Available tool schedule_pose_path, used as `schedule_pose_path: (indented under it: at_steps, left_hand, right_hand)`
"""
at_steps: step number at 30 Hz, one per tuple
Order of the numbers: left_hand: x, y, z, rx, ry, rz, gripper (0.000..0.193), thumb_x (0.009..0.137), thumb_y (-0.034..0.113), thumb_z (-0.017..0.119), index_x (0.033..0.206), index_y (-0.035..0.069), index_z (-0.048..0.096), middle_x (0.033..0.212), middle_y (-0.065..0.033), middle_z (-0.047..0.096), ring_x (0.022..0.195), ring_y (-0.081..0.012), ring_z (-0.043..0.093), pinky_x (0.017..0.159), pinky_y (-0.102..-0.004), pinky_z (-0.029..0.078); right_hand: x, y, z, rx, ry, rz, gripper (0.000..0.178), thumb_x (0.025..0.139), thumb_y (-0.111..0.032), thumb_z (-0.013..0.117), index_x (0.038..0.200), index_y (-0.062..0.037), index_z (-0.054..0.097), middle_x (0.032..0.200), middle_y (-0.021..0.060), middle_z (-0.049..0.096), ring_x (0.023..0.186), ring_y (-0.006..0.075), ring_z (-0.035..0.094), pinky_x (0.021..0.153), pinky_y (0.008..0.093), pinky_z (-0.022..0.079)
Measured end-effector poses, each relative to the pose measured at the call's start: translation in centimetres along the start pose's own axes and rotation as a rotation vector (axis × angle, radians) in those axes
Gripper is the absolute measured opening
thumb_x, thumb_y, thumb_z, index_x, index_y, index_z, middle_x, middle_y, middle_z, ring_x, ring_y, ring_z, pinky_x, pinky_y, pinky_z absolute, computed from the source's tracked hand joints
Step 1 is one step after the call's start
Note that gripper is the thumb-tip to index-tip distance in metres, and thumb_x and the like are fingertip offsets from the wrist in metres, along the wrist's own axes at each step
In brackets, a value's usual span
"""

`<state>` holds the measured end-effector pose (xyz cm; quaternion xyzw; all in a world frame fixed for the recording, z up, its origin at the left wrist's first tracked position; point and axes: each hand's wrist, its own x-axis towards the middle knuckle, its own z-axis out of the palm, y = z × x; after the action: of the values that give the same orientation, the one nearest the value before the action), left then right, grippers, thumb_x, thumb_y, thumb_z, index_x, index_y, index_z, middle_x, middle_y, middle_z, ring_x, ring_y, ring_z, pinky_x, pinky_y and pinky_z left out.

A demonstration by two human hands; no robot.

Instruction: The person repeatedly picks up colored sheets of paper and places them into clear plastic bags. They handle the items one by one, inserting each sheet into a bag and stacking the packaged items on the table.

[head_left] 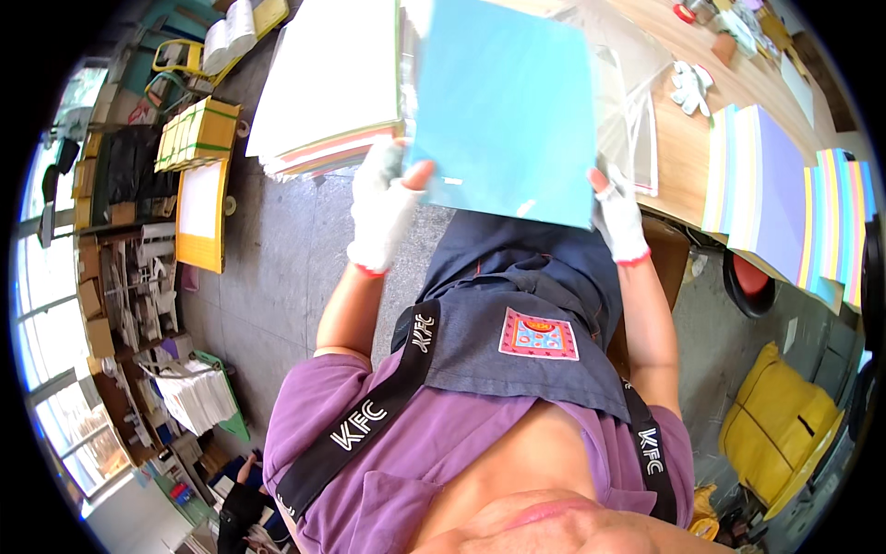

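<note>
In front of my lap, a light blue sheet of paper (506, 106) is held level between both hands. Small glints near its lower edge look like clear plastic film, but I cannot tell whether it is one sheet or several. My left hand (383, 198), in a white glove with bare thumb tip, grips its lower left edge, next to a tall stack of white sheets (328, 78) with coloured layers beneath. The gloved right hand (616, 214) pinches the lower right edge, thumb on top and fingers partly hidden. Clear plastic bags (632, 78) lie just beyond it.
A loose white glove (690, 89) lies on the wooden table (688, 175). Stacks of coloured paper (771, 189) stand at its right end. A yellow-wrapped bundle (775, 425) sits lower right. At left are strapped packages (198, 134), and another person (242, 503) is lower left.
</note>
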<state>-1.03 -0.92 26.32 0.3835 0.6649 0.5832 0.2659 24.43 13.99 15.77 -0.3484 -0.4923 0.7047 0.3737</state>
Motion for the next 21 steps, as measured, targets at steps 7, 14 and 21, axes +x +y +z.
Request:
schedule_pose_path:
  at_steps: [7, 14, 21]
  left_hand:
    - [8.0, -0.3, -15.2, 0.082, 0.316, 0.197, 0.024, 0.095, 0.023, 0.059, 0.097, -0.001, 0.063, 0.084, 0.0037, 0.051, 0.075, -0.0068, 0.043, 0.068, -0.0219, 0.035]
    - [10.2, -4.6, -18.2, 1.119, 0.191, 0.126, 0.062, 0.093, 0.056, 0.046, 0.143, 0.02, 0.043, 0.141, -0.0127, 0.05, 0.131, -0.0298, 0.045, 0.106, -0.0367, 0.035]
    - [8.9, -4.8, -16.3, 0.992, 0.39, 0.244, 0.058, 0.089, 0.031, 0.062, 0.139, 0.008, 0.043, 0.142, -0.0158, 0.044, 0.126, -0.0307, 0.047, 0.106, -0.0387, 0.038]
  right_hand:
    - [11.3, -3.8, 17.9, -0.252, -0.366, -0.053, 0.038, 0.088, -0.04, 0.066, 0.089, -0.003, 0.06, 0.075, 0.0035, 0.061, 0.063, 0.0104, 0.056, 0.059, 0.027, 0.044]
    - [14.5, -3.0, 22.2, -0.894, -0.276, -0.117, 0.05, 0.087, -0.054, 0.057, 0.09, -0.0042, 0.059, 0.084, 0.0169, 0.066, 0.084, 0.032, 0.065, 0.075, 0.0399, 0.049]
    - [6.1, -3.9, 7.5, -0.458, -0.316, 0.019, 0.028, 0.099, -0.024, 0.054, 0.114, -0.0011, 0.06, 0.108, 0.0065, 0.064, 0.093, 0.0135, 0.062, 0.081, 0.0288, 0.052]
